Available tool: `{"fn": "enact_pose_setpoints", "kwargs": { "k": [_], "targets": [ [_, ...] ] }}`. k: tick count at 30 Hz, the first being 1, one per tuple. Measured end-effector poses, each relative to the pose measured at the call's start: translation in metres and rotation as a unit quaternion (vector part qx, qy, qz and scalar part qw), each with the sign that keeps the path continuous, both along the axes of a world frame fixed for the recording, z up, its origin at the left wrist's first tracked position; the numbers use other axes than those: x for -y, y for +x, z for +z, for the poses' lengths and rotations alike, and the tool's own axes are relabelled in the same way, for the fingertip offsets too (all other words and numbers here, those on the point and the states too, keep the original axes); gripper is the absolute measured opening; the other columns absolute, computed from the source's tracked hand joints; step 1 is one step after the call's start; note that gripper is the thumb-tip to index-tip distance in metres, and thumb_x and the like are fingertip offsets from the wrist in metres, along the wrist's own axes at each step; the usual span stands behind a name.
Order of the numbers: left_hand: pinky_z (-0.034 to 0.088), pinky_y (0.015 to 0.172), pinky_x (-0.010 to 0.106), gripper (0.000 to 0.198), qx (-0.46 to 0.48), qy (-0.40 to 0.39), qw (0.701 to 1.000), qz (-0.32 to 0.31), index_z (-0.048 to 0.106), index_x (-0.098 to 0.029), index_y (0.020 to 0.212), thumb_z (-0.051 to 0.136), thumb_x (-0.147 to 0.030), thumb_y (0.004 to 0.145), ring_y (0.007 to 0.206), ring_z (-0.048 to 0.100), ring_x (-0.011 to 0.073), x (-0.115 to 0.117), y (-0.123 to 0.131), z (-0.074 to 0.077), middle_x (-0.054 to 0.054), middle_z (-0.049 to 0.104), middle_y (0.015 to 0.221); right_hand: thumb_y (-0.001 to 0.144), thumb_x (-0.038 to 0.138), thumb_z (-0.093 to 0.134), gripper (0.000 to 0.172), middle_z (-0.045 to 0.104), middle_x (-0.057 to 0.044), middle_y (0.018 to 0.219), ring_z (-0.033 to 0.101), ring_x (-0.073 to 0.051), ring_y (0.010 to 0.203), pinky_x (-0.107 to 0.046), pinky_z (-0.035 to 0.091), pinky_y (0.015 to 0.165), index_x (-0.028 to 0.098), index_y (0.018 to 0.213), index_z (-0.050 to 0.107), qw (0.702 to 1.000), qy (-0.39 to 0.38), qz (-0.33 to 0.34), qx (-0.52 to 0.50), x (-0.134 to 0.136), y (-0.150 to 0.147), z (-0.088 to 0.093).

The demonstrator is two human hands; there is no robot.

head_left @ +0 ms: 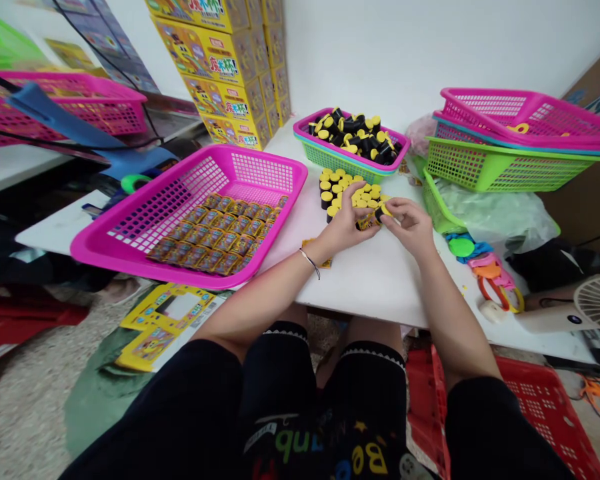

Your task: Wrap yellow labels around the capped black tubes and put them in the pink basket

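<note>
Head view: the right hand (410, 227) pinches a yellow-capped black tub (381, 214) beside the curled left hand (347, 223), whose fingers hide any grip. Loose tubs (340, 190) crowd the worktop (380, 287) between a pink basket of foil packets (130, 233) and a stacked basket of tubs (320, 157).

Magenta mesh basket (260, 155): moulded plastic, smooth, glossy. Small black cylinders with yellow caps (353, 133): smooth plastic, slight sheen. Flat printed packets (215, 230): shiny, foil-like wrap. White tabletop (375, 287): smooth, matt. Yellow printed cartons (220, 73): coated card, faint gloss. Black shorts (280, 373): matt cloth, printed lettering.
</note>
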State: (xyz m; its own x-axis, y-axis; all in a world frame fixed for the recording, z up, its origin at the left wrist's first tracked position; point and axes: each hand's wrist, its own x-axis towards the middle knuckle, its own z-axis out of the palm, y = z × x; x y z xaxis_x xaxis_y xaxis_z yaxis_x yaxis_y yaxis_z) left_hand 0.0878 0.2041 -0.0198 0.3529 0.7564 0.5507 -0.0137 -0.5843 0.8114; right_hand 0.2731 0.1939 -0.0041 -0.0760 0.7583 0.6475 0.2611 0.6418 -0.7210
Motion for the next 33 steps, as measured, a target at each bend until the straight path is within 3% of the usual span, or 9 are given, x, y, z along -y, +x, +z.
{"fn": "enact_pose_setpoints", "kwargs": {
  "k": [3,7,12,17,23,29,31,33],
  "targets": [
    [0.053,0.084,0.028,0.084,-0.023,0.012,0.999,0.018,0.021,-0.02,0.152,0.069,-0.031,0.084,0.089,0.071,0.0128,0.002,-0.001,0.0,0.009,0.066,0.112,0.069,0.064,0.081,0.049,0.07,-0.008,0.105,0.069,-0.022,0.102,-0.044,0.059,0.096,0.025,0.096,0.071,0.999,-0.024,0.009,0.023,0.003,-0.004,-0.001],
    [0.051,0.085,0.026,0.077,-0.065,0.016,0.996,0.067,0.027,-0.019,0.151,0.067,-0.031,0.086,0.101,0.072,0.0167,0.004,-0.003,0.004,0.009,0.067,0.112,0.06,0.06,0.089,0.066,0.072,-0.005,0.099,0.069,-0.019,0.092,-0.039,0.06,0.093,0.023,0.111,0.07,0.993,-0.095,-0.006,-0.066,0.005,-0.015,-0.004],
    [0.047,0.078,0.021,0.065,-0.131,0.076,0.985,0.087,0.028,-0.016,0.151,0.057,-0.027,0.095,0.081,0.066,0.0113,0.005,-0.004,0.005,0.0,0.066,0.089,0.053,0.046,0.095,0.058,0.076,-0.002,0.094,0.069,-0.016,0.083,-0.037,0.061,0.085,0.022,0.102,0.076,0.968,-0.203,0.0,-0.146,0.009,-0.018,0.003],
    [0.045,0.074,0.019,0.062,-0.169,0.121,0.972,0.112,0.032,-0.019,0.151,0.056,-0.021,0.094,0.079,0.064,0.01,0.004,-0.005,0.004,-0.001,0.065,0.092,0.046,0.042,0.097,0.055,0.076,0.0,0.097,0.063,-0.011,0.069,-0.029,0.055,0.064,0.023,0.092,0.077,0.948,-0.256,0.02,-0.188,0.008,-0.014,0.006],
    [0.047,0.076,0.021,0.06,-0.169,0.102,0.975,0.099,0.032,-0.019,0.149,0.057,-0.024,0.094,0.088,0.067,0.0124,0.006,-0.008,0.004,0.003,0.069,0.103,0.048,0.044,0.096,0.054,0.072,0.002,0.09,0.059,-0.008,0.061,-0.028,0.052,0.059,0.023,0.092,0.074,0.94,-0.277,0.044,-0.193,0.006,-0.013,0.002],
    [0.046,0.073,0.021,0.059,-0.179,0.08,0.976,0.096,0.034,-0.018,0.149,0.056,-0.025,0.096,0.08,0.066,0.0118,0.008,-0.005,0.007,0.001,0.068,0.094,0.052,0.05,0.094,0.057,0.07,-0.001,0.081,0.061,-0.013,0.063,-0.033,0.056,0.065,0.019,0.093,0.071,0.968,-0.223,-0.044,-0.102,0.01,-0.016,0.001],
    [0.048,0.076,0.022,0.067,-0.147,0.04,0.983,0.103,0.031,-0.019,0.151,0.062,-0.028,0.093,0.083,0.068,0.0129,0.008,-0.003,0.008,0.002,0.07,0.097,0.06,0.056,0.089,0.056,0.07,-0.003,0.083,0.064,-0.016,0.068,-0.037,0.059,0.071,0.019,0.098,0.07,0.982,-0.153,-0.095,-0.051,0.011,-0.016,0.0],
    [0.051,0.081,0.025,0.078,-0.089,-0.007,0.989,0.121,0.029,-0.019,0.151,0.071,-0.029,0.087,0.088,0.07,0.0151,0.008,-0.001,0.009,0.004,0.071,0.099,0.071,0.059,0.082,0.052,0.07,-0.008,0.099,0.068,-0.021,0.083,-0.041,0.06,0.082,0.022,0.104,0.069,0.991,-0.054,-0.123,0.018,0.012,-0.015,-0.002]
  ]
}}
